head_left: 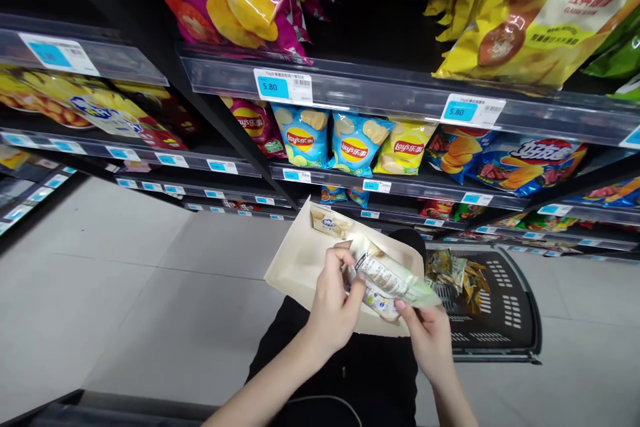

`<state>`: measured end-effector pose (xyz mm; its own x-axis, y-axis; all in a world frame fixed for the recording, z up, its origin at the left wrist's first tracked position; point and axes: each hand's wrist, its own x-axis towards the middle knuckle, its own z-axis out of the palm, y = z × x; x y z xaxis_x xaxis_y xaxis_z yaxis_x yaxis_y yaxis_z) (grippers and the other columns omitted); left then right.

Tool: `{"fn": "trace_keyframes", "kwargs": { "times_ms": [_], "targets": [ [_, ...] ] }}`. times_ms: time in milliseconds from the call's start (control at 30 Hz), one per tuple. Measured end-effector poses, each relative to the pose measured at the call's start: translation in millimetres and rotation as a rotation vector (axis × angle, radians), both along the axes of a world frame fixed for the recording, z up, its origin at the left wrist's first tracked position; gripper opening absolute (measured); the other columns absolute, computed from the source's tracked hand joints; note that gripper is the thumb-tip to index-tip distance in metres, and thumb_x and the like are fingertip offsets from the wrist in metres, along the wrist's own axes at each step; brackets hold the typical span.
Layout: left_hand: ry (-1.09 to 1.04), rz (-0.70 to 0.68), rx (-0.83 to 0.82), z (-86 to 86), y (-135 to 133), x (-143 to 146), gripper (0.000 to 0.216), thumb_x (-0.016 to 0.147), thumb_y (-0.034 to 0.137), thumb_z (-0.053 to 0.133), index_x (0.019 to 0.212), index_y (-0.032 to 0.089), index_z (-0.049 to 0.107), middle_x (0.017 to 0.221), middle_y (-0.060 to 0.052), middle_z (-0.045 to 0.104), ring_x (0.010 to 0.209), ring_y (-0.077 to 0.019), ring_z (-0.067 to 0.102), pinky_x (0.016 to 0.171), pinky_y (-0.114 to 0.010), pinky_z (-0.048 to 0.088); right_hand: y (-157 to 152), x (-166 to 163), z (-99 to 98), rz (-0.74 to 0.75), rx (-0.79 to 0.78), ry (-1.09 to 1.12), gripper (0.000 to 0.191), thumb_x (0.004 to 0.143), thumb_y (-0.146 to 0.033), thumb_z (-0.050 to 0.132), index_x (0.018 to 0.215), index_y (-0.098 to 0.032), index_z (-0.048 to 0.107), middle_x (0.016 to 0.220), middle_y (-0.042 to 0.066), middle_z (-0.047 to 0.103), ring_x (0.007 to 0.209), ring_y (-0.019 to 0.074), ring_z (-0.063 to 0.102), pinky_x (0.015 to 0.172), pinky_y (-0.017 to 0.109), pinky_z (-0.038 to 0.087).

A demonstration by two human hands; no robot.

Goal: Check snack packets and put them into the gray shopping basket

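Observation:
Between both hands is a pale green and white snack packet, its printed back turned up. My left hand grips its left end, fingers closed on the edge. At the lower right end, my right hand pinches it between thumb and fingers. Under the packet a cream cardboard box rests open over my lap. Another small cream-coloured packet lies inside the box near its far wall. Part of the box floor is hidden by my hands and the packet.
A black shopping basket with several small packets stands on the floor to the right. Ahead are shelves of crisp bags with a price-tag rail. Grey tiled floor extends to the left.

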<state>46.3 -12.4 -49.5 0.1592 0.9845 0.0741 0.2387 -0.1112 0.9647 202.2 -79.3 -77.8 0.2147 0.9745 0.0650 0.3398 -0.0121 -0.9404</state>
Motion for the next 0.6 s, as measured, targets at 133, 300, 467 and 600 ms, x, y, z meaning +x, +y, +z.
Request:
{"fn": "trace_keyframes", "kwargs": {
  "times_ms": [133, 300, 467, 600],
  "targets": [
    [0.227, 0.053, 0.13, 0.1, 5, 0, 0.015, 0.083, 0.01, 0.042, 0.092, 0.022, 0.039, 0.101, -0.008, 0.047, 0.099, -0.0229, 0.051, 0.083, -0.039, 0.045, -6, -5, -6.1, -0.019, 0.395, -0.404, 0.024, 0.088, -0.011, 0.045, 0.091, -0.019, 0.068, 0.072, 0.005, 0.071, 0.06, 0.0172, 0.068, 0.052, 0.025, 0.055],
    [0.452, -0.163, 0.103, 10.8, 15, -6, 0.015, 0.086, 0.014, 0.036, 0.084, 0.02, 0.049, 0.088, -0.007, 0.051, 0.081, -0.023, 0.053, 0.074, -0.038, 0.046, -11, 0, -14.0, 0.088, 0.602, -0.651, 0.034, 0.087, -0.007, 0.047, 0.115, -0.014, 0.063, 0.102, 0.016, 0.072, 0.096, 0.0259, 0.069, 0.074, 0.034, 0.06],
    [0.167, -0.175, 0.008, 9.9, 14, -1, 0.025, 0.091, 0.02, 0.033, 0.075, 0.02, 0.053, 0.076, -0.004, 0.054, 0.07, -0.0193, 0.054, 0.068, -0.032, 0.047, -12, 2, -18.6, 0.151, 0.659, -0.689, 0.037, 0.087, -0.005, 0.046, 0.119, -0.016, 0.062, 0.108, 0.014, 0.071, 0.109, 0.0294, 0.063, 0.079, 0.041, 0.062],
    [-0.068, -0.046, -0.065, -1.2, 7, 6, 0.034, 0.094, 0.031, 0.031, 0.069, 0.02, 0.05, 0.066, -0.001, 0.051, 0.063, -0.0167, 0.051, 0.06, -0.027, 0.046, -11, -3, -14.8, 0.131, 0.685, -0.693, 0.037, 0.087, -0.004, 0.045, 0.119, -0.014, 0.061, 0.106, 0.015, 0.071, 0.108, 0.0293, 0.064, 0.082, 0.042, 0.062]
  ]
}}
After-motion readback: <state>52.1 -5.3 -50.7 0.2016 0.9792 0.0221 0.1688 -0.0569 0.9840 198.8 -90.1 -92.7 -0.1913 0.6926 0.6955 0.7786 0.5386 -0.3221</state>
